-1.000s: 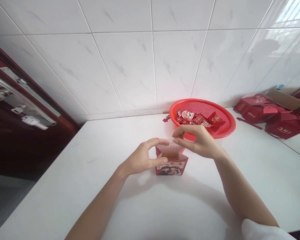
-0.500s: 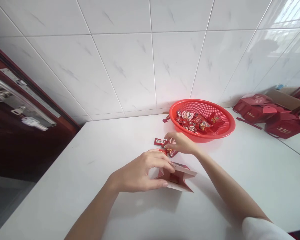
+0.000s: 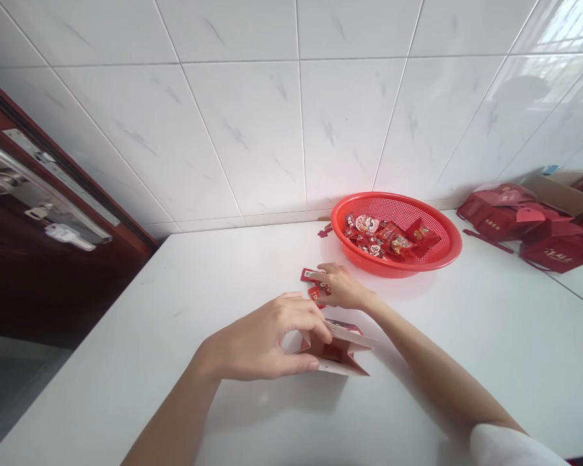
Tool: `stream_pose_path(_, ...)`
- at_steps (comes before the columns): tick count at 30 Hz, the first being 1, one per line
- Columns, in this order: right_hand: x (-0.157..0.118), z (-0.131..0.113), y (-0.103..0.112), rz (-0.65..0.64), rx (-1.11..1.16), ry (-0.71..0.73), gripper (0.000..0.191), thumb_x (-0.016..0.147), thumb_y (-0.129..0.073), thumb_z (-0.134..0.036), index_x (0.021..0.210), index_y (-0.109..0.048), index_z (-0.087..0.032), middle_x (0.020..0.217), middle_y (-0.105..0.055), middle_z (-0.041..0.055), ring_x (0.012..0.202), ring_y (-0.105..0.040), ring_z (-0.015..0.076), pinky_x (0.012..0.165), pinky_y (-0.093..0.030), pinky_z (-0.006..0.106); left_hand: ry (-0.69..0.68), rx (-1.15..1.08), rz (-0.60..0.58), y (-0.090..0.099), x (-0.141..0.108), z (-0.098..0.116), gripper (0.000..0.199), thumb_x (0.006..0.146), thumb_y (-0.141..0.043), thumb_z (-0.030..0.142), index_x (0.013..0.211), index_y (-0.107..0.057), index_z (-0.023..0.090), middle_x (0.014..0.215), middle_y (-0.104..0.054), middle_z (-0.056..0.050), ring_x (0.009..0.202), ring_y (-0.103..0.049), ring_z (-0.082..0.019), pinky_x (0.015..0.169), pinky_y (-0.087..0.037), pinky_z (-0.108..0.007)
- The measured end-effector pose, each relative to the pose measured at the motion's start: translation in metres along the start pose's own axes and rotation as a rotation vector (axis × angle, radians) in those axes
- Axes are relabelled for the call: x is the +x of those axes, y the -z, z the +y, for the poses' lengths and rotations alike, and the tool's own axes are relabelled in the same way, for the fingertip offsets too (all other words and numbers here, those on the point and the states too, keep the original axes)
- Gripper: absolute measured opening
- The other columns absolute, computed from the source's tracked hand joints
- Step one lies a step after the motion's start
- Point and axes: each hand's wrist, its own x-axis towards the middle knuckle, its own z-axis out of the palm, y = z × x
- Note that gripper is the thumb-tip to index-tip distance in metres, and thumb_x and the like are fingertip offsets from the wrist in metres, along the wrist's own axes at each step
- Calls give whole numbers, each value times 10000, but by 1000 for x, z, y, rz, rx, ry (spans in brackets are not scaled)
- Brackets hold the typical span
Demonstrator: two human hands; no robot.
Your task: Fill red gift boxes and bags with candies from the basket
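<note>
My left hand (image 3: 276,336) holds the near-left part of a small open box (image 3: 342,369), its thumb on the near flap and its fingers on the far one. The box is pale on these flaps, and something red shows inside. Just beyond it, my right hand (image 3: 342,288) is over a few red packets (image 3: 315,293) on the white table, its fingers bent down at them. Whether it grips one cannot be made out. Behind my right hand stands a red plastic basket (image 3: 447,255) with several red wrapped sweets (image 3: 401,244) in it.
Several closed red boxes (image 3: 558,249) and a cardboard carton (image 3: 556,194) stand at the right. A small red item (image 3: 325,231) lies left of the basket. White tiles rise behind the table; a dark red door (image 3: 24,272) is at the left.
My right hand has moved slightly left and down over the packets, covering more of them. My left hand and the box have shifted a little left.
</note>
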Motion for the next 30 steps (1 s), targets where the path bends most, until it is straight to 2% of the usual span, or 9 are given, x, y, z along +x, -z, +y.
stream_pose_path(3,1,-2,-9,18,57,82,184,761,-784,-180,938,-734,-166,1218,-636,159,1281,-523,332,1077,-377,448,20,-8,8,0,-1,1,72,864,-738,217,932,-723,236,917,-756,3,919,-661,-197,918,-461,-329)
stream_pose_path(6,3,-2,-14,72,132,131,105,736,-774,-124,794,-696,-163,1165,-669,157,1244,-549,333,1061,-394,470,36,-26,14,1,-1,1,89,847,-742,195,921,-717,238,945,-758,1,944,-669,-199,943,-464,-332)
stream_pose_path(9,4,-5,-8,121,237,151,93,776,-693,-86,764,-657,-171,949,-715,86,972,-658,240,902,-496,384,68,-46,28,2,-1,-2,67,855,-728,231,922,-724,237,923,-738,-7,909,-668,-195,884,-497,-316)
stream_pose_path(13,-6,-14,24,218,455,143,93,882,-655,-261,866,-630,-172,851,-708,29,749,-656,155,673,-516,276,174,-68,69,1,0,-7,182,839,-745,294,1012,-729,239,1037,-728,-28,960,-669,-212,880,-519,-329)
stream_pose_path(17,-34,-31,68,389,954,215,259,796,-788,-388,847,-630,-189,780,-659,-1,663,-604,129,591,-487,260,279,-76,137,1,2,-13,260,810,-761,311,1059,-712,255,1128,-723,-28,1046,-660,-244,905,-520,-362)
stream_pose_path(21,-61,-46,91,294,798,325,197,789,-816,-328,846,-688,-190,752,-669,2,683,-603,131,633,-494,270,314,-119,143,2,3,-16,302,808,-764,318,1098,-700,265,1107,-731,-15,1038,-668,-241,896,-518,-358)
stream_pose_path(25,-68,-52,90,111,605,333,146,828,-789,-277,916,-706,-196,796,-715,3,708,-627,128,665,-515,261,273,-210,113,2,3,-16,316,840,-740,278,1152,-690,283,1050,-753,5,1043,-672,-225,920,-507,-342)
stream_pose_path(27,-66,-53,88,105,614,331,158,835,-785,-284,937,-706,-192,807,-719,6,716,-641,128,671,-528,257,269,-211,111,2,3,-16,326,840,-741,273,1161,-688,291,1055,-754,10,1047,-669,-223,923,-505,-338)
stream_pose_path(30,-63,-51,89,229,631,302,142,867,-748,-322,895,-708,-189,792,-712,18,725,-650,142,669,-534,266,300,-158,140,2,3,-16,328,813,-761,294,1133,-689,282,1151,-727,-6,1077,-660,-239,926,-513,-352)
